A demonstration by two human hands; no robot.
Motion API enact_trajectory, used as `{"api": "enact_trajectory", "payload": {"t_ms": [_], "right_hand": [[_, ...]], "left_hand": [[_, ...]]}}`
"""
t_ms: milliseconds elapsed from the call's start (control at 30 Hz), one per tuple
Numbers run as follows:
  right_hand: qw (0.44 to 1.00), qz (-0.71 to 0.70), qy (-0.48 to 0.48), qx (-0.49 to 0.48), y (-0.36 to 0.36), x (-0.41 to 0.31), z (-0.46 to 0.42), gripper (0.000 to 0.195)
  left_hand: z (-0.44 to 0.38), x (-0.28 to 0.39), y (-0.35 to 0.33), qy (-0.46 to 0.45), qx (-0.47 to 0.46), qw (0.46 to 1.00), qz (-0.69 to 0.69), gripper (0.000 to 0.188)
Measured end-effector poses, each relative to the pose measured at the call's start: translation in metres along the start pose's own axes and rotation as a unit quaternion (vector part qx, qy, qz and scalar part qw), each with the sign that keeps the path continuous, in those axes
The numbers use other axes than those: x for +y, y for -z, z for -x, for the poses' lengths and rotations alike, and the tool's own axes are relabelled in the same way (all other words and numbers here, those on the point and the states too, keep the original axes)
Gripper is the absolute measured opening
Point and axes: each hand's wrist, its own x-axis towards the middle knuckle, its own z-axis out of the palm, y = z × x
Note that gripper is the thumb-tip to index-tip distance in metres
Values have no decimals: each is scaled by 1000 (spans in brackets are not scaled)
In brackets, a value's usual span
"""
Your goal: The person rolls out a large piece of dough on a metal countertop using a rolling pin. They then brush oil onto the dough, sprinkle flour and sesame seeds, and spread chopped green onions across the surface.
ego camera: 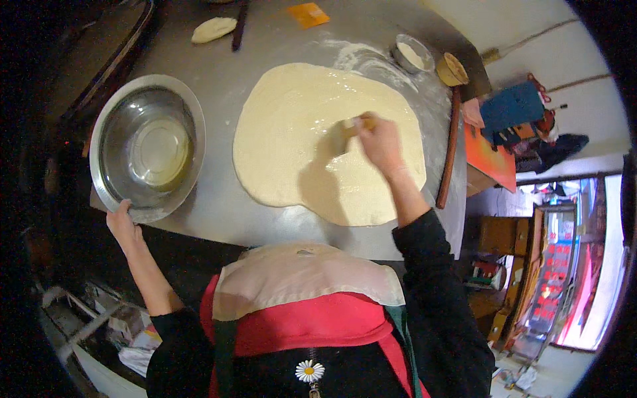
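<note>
A wide, flat sheet of pale dough (278,134) lies on the metal worktop (214,209), its surface shiny with wet streaks. Over its middle, my right hand (382,147) grips a short flat tool (344,135) by the handle; it looks like a brush, but blur hides its tip. My left hand (123,225) holds the near rim of a large stainless steel bowl (198,124), thumb over the edge. A little yellowish liquid (171,174), like oil, sits in the bottom of this bowl, which is left of the dough.
A wooden rolling pin (449,149) lies right of the dough. Beyond it stand a small metal bowl with white powder (412,55) and a yellow tub (452,69). At the far side are a dough piece (214,30), a dark stick (240,25) and an orange packet (308,15).
</note>
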Motion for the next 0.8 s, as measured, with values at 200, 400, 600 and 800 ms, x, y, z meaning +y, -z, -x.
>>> {"api": "enact_trajectory", "payload": {"t_ms": [200, 400, 600, 800], "right_hand": [[986, 143, -80, -43, -32, 56, -44, 24], [976, 7, 159, -150, -75, -60, -15, 22], [975, 131, 140, -115, -69, -34, -71, 16], [916, -1, 296, -272, -83, -74, -53, 21]], "left_hand": [[-17, -33, -8, -4, 43, 999, 10, 39], [-24, -36, -7, -2, 56, 998, 8, 38], [-11, -24, -8, -10, 77, 997, 6, 34], [-13, -36, -3, 1, 84, 996, 9, 31]]}}
